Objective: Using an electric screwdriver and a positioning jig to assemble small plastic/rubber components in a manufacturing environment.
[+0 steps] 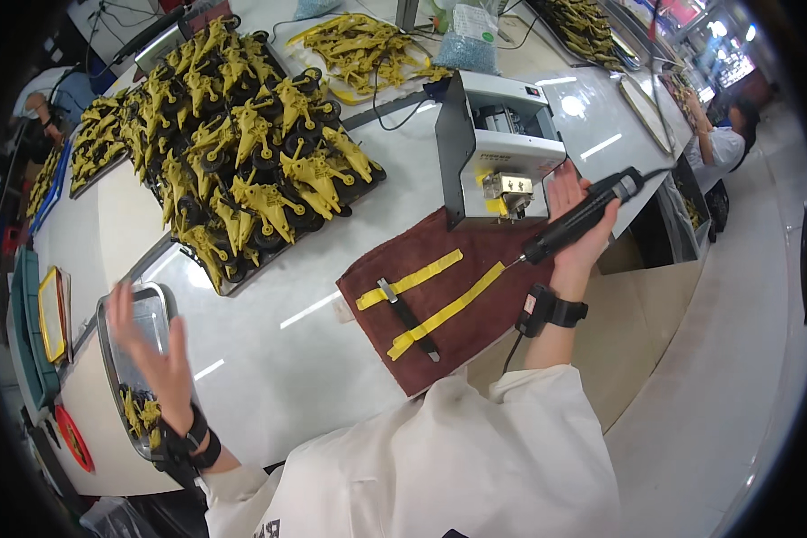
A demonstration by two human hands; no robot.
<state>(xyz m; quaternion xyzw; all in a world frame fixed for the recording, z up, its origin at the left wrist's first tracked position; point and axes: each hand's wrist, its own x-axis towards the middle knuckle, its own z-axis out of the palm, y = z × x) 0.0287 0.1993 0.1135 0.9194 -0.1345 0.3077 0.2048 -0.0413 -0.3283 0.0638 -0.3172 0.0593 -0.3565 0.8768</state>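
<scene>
My right hand (576,229) holds a black electric screwdriver (580,220), its thumb over the body and the other fingers stretched out. The thin bit points left over a brown cloth (475,309). On that cloth lie two strips of yellow tape (448,314) and a dark bar with grey ends (411,321). My left hand (150,350) is raised with fingers spread and holds nothing. It hovers by a metal tray (166,300), where a few small yellow parts (140,417) lie at the near end.
A white-and-black machine (502,134) stands behind the cloth. Far left, a large board carries many yellow parts with black wheels (251,134). More yellow parts (359,49) lie on a tray at the back. Other people (731,139) sit at far right and far left.
</scene>
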